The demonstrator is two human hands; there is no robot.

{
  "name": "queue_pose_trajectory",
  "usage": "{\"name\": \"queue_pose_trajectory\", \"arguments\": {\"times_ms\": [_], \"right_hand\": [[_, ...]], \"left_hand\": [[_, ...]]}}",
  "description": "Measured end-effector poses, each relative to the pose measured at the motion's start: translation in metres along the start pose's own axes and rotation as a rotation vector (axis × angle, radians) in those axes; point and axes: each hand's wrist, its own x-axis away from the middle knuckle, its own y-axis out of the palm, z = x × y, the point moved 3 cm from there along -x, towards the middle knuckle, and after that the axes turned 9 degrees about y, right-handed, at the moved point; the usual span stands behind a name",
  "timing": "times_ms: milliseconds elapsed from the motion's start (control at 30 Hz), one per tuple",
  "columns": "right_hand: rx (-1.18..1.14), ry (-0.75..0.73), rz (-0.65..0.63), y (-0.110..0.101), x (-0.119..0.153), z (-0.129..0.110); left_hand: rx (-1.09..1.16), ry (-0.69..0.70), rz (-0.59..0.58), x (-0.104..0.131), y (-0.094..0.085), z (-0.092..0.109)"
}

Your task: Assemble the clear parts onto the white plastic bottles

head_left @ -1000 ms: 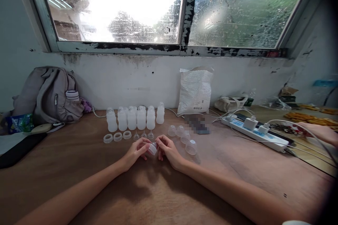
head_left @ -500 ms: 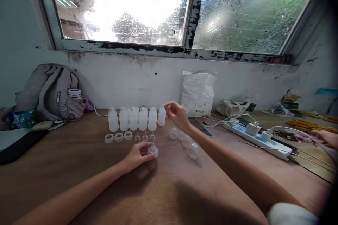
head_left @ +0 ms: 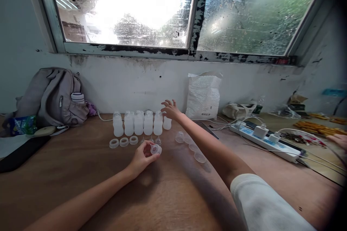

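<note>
Around the row of bottles (head_left: pixel 148 126) spreads one brown table (head_left: pixel 168 202), giving it a flat footing. Left of the row sits one grey backpack (head_left: pixel 51 94), probably pushed aside to leave room; right of the row, one silvery-white mailer bag (head_left: pixel 203 97) stands against the wall (head_left: pixel 121 90), which seems to prop it. Farther right of the row lies one power strip (head_left: pixel 253 140) with two white chargers (head_left: pixel 260 132), likely set there to be apart from the small parts. The row shows six bottles; whether more stand behind, I cannot tell. All are upright, most packed close, perhaps to save space.

Over the row's right end, the right hand (head_left: pixel 171 109) has its fingers spread, gripping nothing visible; whether it touches the end bottle cannot be told. Before the row, the left hand (head_left: pixel 141 158) pinches one clear ring part (head_left: pixel 156 149) between thumb and fingers, apparently by its side so that the middle is unobstructed.

To the row's right front, four clear domes (head_left: pixel 200 157) appear to sit mouth down, likely for steadiness. Before the row's left half, three rings (head_left: pixel 124 142) lie flat; before its right half, three small teats (head_left: pixel 158 140) are partly masked by the left hand, presumably grouped by kind.
</note>
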Motion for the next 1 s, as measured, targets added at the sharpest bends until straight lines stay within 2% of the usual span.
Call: {"name": "queue_pose_trajectory", "arguments": {"times_ms": [167, 267, 367, 433, 533, 600, 667, 733, 867, 1000], "right_hand": [[-0.017, -0.02, 0.053, -0.002, 0.002, -0.003], [-0.048, 0.001, 0.124, -0.013, 0.002, -0.001], [-0.073, 0.033, 0.208, -0.035, 0.0, 0.006], [-0.149, 0.069, 0.307, -0.057, -0.001, 0.011], [-0.458, 0.156, 0.52, -0.093, 0.008, 0.015], [-0.695, 0.193, 0.593, -0.11, 0.025, 0.01], [-0.879, 0.178, 0.562, -0.117, 0.048, -0.003], [-1.006, 0.135, 0.459, -0.112, 0.076, -0.021], [-0.977, 0.086, 0.255, -0.081, 0.128, -0.054], [-1.046, 0.07, 0.126, -0.056, 0.153, -0.069]], "left_hand": [[-0.002, 0.041, 0.006, 0.0, -0.001, 0.001], [-0.006, 0.056, 0.047, 0.0, -0.001, 0.003], [-0.02, 0.057, 0.088, 0.001, -0.002, 0.005], [-0.023, 0.055, 0.108, 0.001, -0.003, 0.007], [-0.008, 0.061, 0.156, 0.002, -0.005, 0.009], [-0.008, 0.069, 0.204, 0.002, -0.008, 0.01], [-0.025, 0.073, 0.244, 0.002, -0.01, 0.011], [-0.044, 0.062, 0.276, 0.001, -0.011, 0.011], [-0.065, 0.04, 0.318, 0.002, -0.012, 0.011], [-0.088, 0.074, 0.299, 0.005, -0.012, 0.015]]}}
